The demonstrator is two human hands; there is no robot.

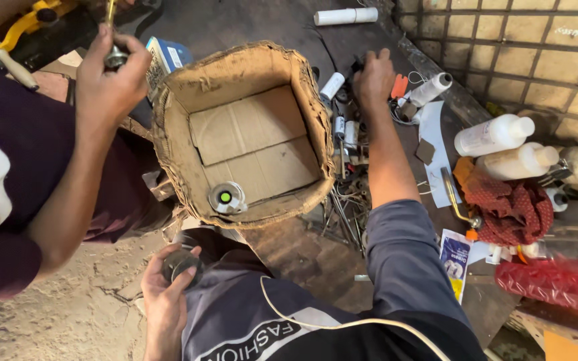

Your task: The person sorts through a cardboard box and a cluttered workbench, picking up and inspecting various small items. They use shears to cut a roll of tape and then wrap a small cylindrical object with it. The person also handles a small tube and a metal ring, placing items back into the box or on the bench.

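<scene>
Beside a worn cardboard box (249,144) on the cluttered worktop (302,261), the person's left hand (166,294) is curled around a dark round metal part (180,264), held low by the lap. The right hand (374,79) stretches past the box's far side into a heap of small tools and fittings (346,144), fingers bent down onto something dark; what it grips I cannot tell. Inside the box lies a round silvery part with a green centre (226,198), against the near wall. At upper left a co-worker's hand (110,83) pinches a small metal fitting (115,57). White plastic bottles (496,136) and a red cloth (513,207) lie to the right.
</scene>
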